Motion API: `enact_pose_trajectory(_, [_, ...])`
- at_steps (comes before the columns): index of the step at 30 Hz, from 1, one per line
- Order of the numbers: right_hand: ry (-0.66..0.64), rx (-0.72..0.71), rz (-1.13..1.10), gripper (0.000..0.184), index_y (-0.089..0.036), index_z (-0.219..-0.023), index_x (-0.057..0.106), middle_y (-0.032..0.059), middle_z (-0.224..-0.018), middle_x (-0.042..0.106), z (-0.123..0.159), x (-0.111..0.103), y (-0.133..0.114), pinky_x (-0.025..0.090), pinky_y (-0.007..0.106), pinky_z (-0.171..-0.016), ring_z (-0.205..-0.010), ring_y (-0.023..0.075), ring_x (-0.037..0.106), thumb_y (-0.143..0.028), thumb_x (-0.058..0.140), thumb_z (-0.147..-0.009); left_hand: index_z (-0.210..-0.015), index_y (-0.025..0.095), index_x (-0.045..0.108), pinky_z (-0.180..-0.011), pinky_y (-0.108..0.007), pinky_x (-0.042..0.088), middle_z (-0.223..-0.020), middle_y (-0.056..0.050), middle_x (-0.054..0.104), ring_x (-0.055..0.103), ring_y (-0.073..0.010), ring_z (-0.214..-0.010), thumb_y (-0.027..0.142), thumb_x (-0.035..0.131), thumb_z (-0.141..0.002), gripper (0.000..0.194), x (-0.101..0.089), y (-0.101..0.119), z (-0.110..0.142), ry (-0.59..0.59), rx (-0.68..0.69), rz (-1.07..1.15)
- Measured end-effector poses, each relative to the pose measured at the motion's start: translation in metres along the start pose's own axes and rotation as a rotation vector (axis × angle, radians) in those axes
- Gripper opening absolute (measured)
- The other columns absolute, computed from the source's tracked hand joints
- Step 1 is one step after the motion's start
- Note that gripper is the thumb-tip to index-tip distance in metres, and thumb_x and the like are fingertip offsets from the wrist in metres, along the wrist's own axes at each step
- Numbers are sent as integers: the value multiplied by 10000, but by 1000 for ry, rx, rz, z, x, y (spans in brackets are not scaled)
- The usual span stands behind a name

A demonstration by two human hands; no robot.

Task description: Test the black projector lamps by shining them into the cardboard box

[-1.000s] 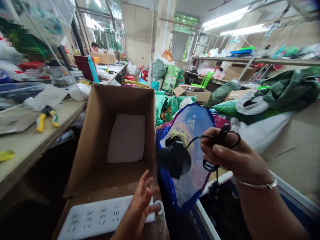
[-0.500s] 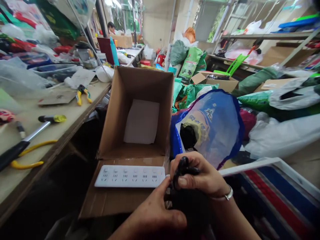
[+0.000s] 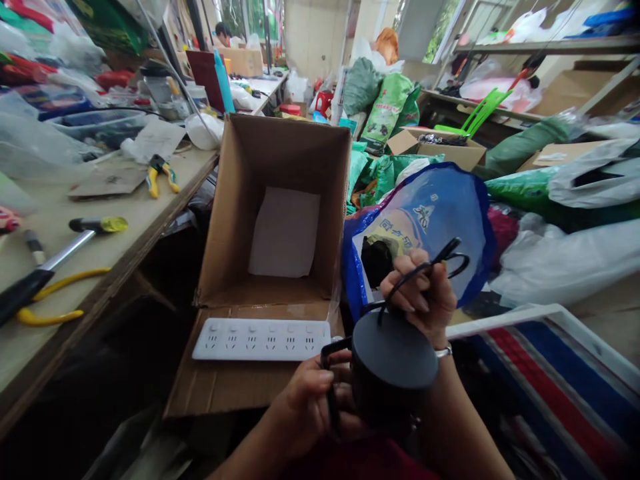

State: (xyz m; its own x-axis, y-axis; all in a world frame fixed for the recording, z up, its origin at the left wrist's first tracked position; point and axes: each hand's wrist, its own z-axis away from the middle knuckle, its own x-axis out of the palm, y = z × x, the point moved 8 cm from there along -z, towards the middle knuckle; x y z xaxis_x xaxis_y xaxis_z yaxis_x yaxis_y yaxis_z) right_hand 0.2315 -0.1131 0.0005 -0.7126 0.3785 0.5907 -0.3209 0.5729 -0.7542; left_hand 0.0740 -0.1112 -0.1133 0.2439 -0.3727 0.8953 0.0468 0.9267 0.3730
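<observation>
My left hand (image 3: 307, 407) is closed round the side of a round black device (image 3: 395, 363) held low in front of me. A black cable (image 3: 425, 267) runs up from the device, and my right hand (image 3: 423, 297) is closed on its looped part just above it. Behind my hands stands an open cardboard box (image 3: 280, 207) with a white sheet inside. A white power strip (image 3: 263, 339) lies on the box's front flap. A blue and clear plastic bag (image 3: 430, 227) with something dark inside sits to the box's right.
On the left runs a workbench (image 3: 100, 233) carrying yellow-handled pliers (image 3: 160, 175), a screwdriver (image 3: 75, 240), a yellow cable and clutter. Green sacks, cardboard boxes and plastic bags fill the back and right. A red and blue mat with a white rim (image 3: 545, 373) lies at lower right. A person sits far back.
The round black device has come up into view between my hands. My right hand has risen with the cable loop, and my left hand has closed on the device's side.
</observation>
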Motion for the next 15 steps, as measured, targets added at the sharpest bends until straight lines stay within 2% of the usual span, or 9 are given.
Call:
enact_pose_trajectory(2, [16, 6, 116, 282, -209, -691, 518, -76, -576, 433, -2, -4, -3, 265, 167, -352, -357, 17, 246, -389, 732, -730, -930, 114, 644, -647, -344, 539, -826, -66, 637, 632, -175, -698, 239, 721, -604, 357, 5, 11, 0, 39, 18, -35])
enact_pose_trajectory(4, [6, 25, 340, 242, -199, -702, 554, -40, -604, 502, 0, -11, -6, 362, 200, -431, -437, 58, 391, -372, 720, -741, -821, 122, 658, -608, -314, 536, -740, -46, 654, 639, -172, -646, 219, 755, -566, 290, 3, 31, 5, 133, 63, -91])
enact_pose_trajectory(6, [-82, 111, 631, 198, -187, -708, 579, -14, -628, 550, 5, -18, -1, 411, 229, -500, -528, 103, 482, -320, 724, -727, -753, 135, 655, -619, -324, 541, -691, -40, 677, 658, -193, -639, 229, 785, -544, 264, -4, 56, 15, 246, 123, -163])
enact_pose_trajectory(8, [-206, 209, 923, 147, -176, -728, 602, -5, -654, 576, 12, -25, 11, 426, 243, -561, -599, 128, 517, -238, 729, -690, -747, 139, 665, -652, -332, 549, -695, -47, 703, 676, -212, -663, 243, 806, -538, 273, -13, 80, 28, 334, 196, -234])
enact_pose_trajectory(10, [-264, 208, 1139, 118, -165, -749, 609, -1, -677, 581, 17, -36, 21, 423, 246, -606, -640, 136, 523, -204, 701, -686, -777, 142, 683, -652, -317, 555, -684, -44, 713, 680, -206, -654, 249, 807, -558, 273, -21, 101, 42, 394, 290, -278])
enact_pose_trajectory(12, [-257, 163, 1241, 84, -160, -760, 601, 7, -691, 580, 20, -48, 33, 419, 244, -613, -649, 138, 520, -231, 639, -735, -815, 150, 698, -637, -301, 559, -684, -40, 717, 678, -194, -637, 241, 799, -582, 270, -28, 115, 55, 449, 365, -327])
enact_pose_trajectory(15, [-181, 159, 1326, 119, -160, -832, 597, 17, -716, 597, 23, -71, 52, 417, 240, -591, -632, 139, 521, -257, 593, -764, -842, 161, 709, -612, -261, 555, -696, -37, 718, 663, -167, -612, 233, 811, -584, 287, -34, 125, 68, 509, 393, -418])
